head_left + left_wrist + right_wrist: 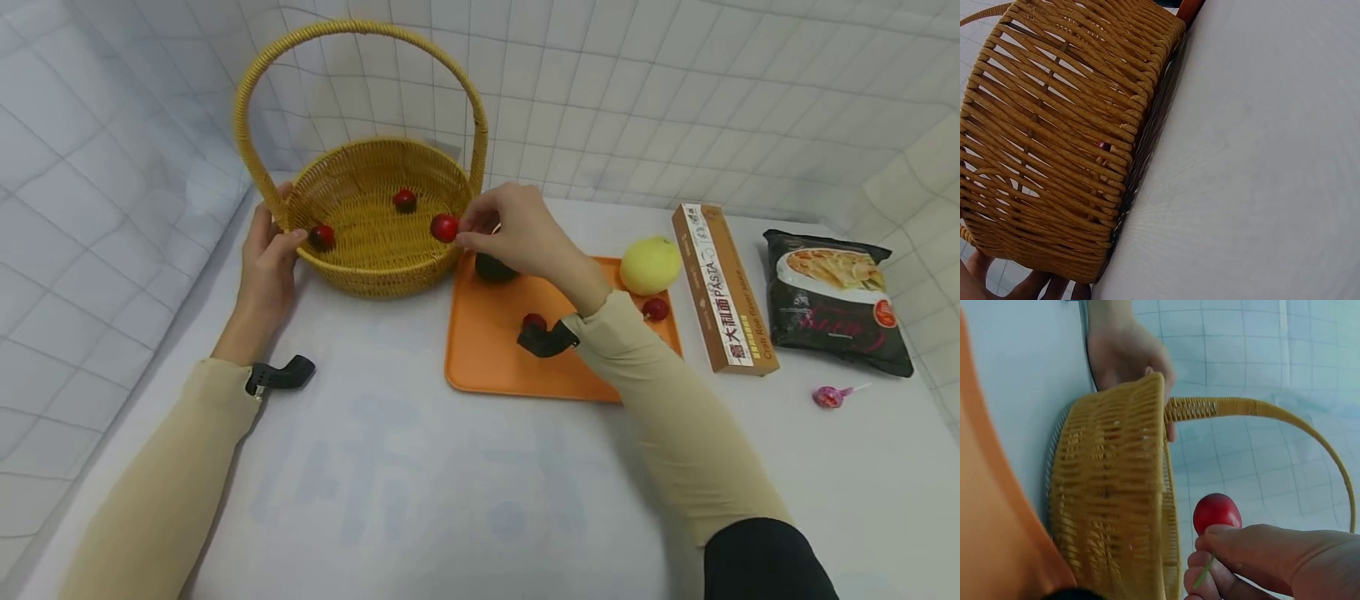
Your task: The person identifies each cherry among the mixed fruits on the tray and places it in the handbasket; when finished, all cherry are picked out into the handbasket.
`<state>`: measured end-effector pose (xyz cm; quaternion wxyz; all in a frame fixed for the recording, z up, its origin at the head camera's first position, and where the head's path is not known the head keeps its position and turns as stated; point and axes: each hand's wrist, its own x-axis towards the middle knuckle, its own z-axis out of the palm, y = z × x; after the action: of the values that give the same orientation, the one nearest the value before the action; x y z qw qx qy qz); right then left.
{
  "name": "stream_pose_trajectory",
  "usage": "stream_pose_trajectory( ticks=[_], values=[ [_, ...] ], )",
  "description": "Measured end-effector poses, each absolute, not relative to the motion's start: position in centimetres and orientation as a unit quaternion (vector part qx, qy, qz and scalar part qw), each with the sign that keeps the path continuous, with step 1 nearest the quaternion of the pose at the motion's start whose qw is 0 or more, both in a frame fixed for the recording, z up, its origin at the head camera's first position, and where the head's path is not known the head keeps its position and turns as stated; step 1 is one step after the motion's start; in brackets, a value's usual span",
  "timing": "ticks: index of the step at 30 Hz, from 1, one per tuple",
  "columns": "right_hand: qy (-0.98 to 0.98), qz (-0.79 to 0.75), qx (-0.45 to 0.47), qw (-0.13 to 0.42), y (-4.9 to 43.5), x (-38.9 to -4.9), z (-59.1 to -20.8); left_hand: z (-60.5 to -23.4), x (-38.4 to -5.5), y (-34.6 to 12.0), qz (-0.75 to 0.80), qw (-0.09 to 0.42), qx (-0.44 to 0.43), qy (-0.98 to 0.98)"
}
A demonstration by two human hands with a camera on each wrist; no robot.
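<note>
My right hand (517, 229) pinches a red cherry (1217, 511) by thumb and fingers, its green stem hanging below the thumb in the right wrist view. In the head view that cherry overlaps the right inner side of a yellow wicker basket (375, 283) with a tall arched handle. Two more cherries are in the basket, one near the back (405, 200) and one at the left wall (322, 237). At the left rim, my left hand (264, 271) grips the basket, thumb over the edge and fingers outside.
Right of the basket lies an orange tray (480, 367) with a yellow round fruit (650, 265), a cherry (656, 309), another cherry (534, 322) and a dark round thing (493, 268), partly hidden. Farther right are a pasta box (726, 292), a black food packet (836, 300) and a lollipop (828, 397).
</note>
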<state>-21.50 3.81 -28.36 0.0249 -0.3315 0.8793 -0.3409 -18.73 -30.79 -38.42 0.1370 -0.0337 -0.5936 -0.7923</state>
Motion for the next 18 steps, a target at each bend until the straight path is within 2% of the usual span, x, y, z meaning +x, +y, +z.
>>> stream_pose_trajectory(
  ticks=[7,14,18],
  values=[
    [0.875,-0.358,-0.325,0.022,1.6,-20.9,-28.8,-38.8,-18.9,-30.7,-0.781,0.136,-0.033,-0.609],
    [0.881,-0.356,-0.311,0.005,3.7,-19.2,-29.2,-38.7,-18.9,-30.8,-0.765,0.130,-0.035,-0.629],
    [0.888,-0.344,-0.306,0.013,5.5,-18.3,-29.5,-38.4,-18.7,-31.1,-0.762,0.136,-0.034,-0.633]
  ],
)
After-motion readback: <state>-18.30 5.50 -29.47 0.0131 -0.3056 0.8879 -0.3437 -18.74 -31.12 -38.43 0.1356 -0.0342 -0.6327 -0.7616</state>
